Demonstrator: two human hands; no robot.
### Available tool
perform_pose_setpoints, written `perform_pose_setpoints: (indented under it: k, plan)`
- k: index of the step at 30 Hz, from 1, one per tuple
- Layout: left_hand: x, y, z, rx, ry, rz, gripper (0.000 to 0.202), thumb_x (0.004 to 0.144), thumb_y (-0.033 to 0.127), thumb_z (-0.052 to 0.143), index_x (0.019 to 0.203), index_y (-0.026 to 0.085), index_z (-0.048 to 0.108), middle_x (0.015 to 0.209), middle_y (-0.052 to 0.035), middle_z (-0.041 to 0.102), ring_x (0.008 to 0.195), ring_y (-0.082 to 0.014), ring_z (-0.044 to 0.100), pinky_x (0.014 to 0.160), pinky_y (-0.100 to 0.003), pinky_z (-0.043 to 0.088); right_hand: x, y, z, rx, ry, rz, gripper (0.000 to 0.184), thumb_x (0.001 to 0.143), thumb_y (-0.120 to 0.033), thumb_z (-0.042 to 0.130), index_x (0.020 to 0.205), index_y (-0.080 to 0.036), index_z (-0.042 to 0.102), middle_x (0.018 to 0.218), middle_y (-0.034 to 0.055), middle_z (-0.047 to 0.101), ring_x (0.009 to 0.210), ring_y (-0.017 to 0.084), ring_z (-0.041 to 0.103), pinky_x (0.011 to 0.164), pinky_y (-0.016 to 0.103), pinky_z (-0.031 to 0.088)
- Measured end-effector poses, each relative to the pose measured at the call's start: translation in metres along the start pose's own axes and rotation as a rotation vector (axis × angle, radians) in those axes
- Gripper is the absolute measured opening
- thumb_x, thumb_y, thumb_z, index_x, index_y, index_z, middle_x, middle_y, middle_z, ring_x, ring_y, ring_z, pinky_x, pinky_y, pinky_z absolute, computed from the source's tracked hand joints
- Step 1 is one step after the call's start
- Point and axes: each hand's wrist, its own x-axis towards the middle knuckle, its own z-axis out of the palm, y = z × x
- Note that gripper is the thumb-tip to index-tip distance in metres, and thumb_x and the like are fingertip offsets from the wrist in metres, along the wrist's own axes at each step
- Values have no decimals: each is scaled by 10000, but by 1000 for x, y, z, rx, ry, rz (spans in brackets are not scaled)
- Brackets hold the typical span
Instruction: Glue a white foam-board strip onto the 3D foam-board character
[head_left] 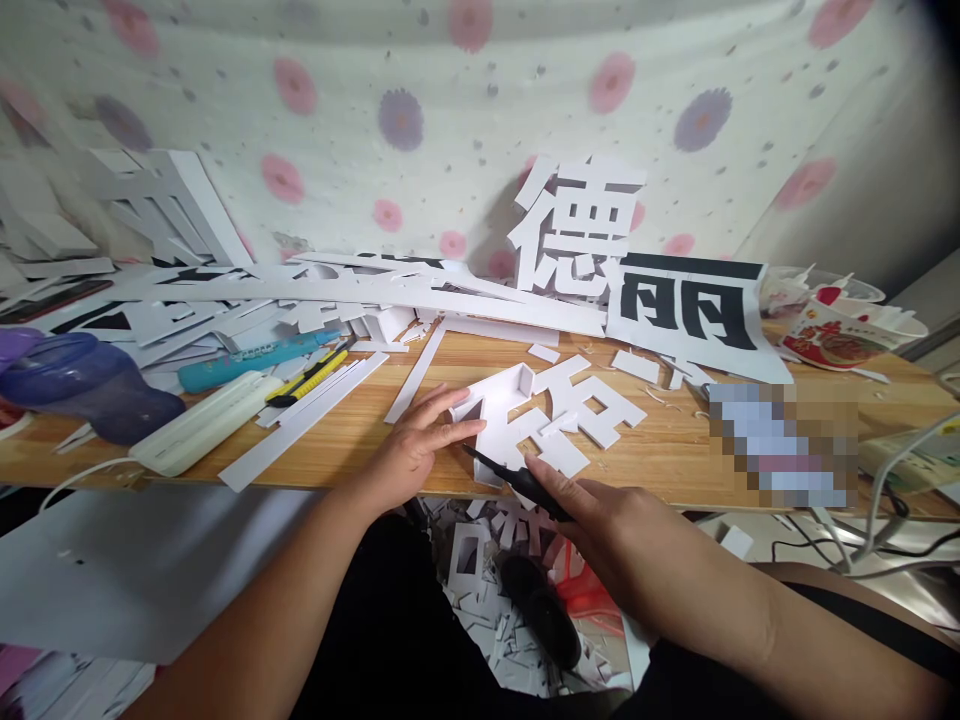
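left hand flat on 1 foam character | right hand grips 1 knife

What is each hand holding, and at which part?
The right hand grips a black knife by its handle. The left hand holds nothing; it presses flat on the white foam letter.

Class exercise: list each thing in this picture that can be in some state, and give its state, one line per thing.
Left hand: flat, pressing the foam-board character.
Right hand: gripping a black cutting tool, tip against the character.
Foam-board character: lying flat on the wooden table.
Yellow utility knife: lying unused.
Finished white character: propped upright.
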Motion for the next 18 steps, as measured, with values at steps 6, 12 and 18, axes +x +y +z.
perform_pose_setpoints:
  k: [6,12,18]
  plan:
    - [1,4,-4,4,-39,-14,801,737,-159,261,1279,355,549,1502,3,350,1428,-231,255,1163,-501,296,-2,1,1,-29,-35,-10,793,767,-14,437,1514,-179,229,960,103,725,736,189,687,679,263,505]
    - [2,9,-7,6,-52,-43,837,704,-169,240,1283,351,547,1511,10,343,1431,-221,251,1173,-497,276,-3,-1,1,-44,-62,6,805,754,-9,425,1516,-165,218,954,106,720,722,182,677,671,256,488]
    - [1,7,-5,1,-44,-34,842,704,-164,244,1289,366,538,1516,25,338,1433,-217,247,1173,-491,276,-4,-1,4,-67,-70,23,805,753,-27,447,1513,-175,228,979,108,719,721,179,675,661,251,474]
